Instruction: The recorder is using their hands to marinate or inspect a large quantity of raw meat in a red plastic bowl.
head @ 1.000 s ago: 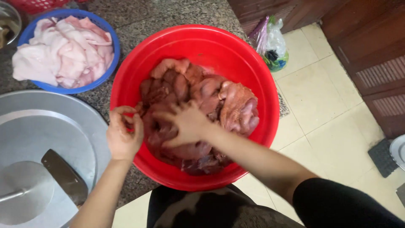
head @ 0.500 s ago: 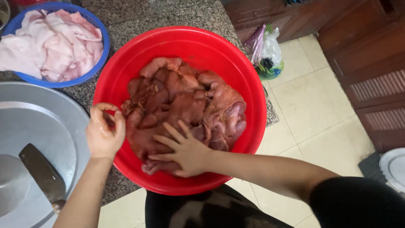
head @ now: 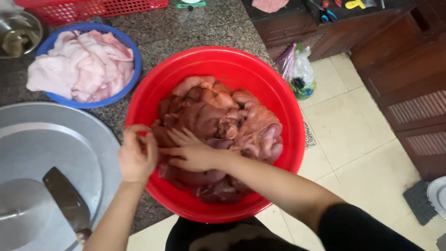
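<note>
A large red plastic basin (head: 278, 93) sat at the near edge of a speckled granite counter (head: 204, 28), part of its rim hanging out over the tiled floor (head: 353, 125). It held a heap of dark reddish-brown raw offal (head: 218, 116), wet and glossy, piled through the middle of the bowl.

The person's right hand (head: 190, 151) lay flat on the near left part of the heap, fingers spread and pointing left, touching the meat. The left hand (head: 135, 155) hovered at the basin's left rim with its fingertips pinched together; whether a small scrap was held between them could not be told.

To the far left stood a blue bowl (head: 127, 49) of pale pink raw skin or fat (head: 79, 65). Near left lay a wide round metal tray (head: 51, 139) with a cleaver (head: 65, 200) resting on it, blade pointing away. A red basket (head: 88, 8) stood along the far edge, and a knotted plastic bag (head: 299, 72) sat on the floor beside a dark wooden cabinet (head: 395, 69).

The chief risk looked to be the overhang: a push on the near side of the heavy basin could tip it off the counter. The slick meat could also slide from wet fingers, and the left forearm passed close by the cleaver, where a careless sweep could knock it or catch the edge.
</note>
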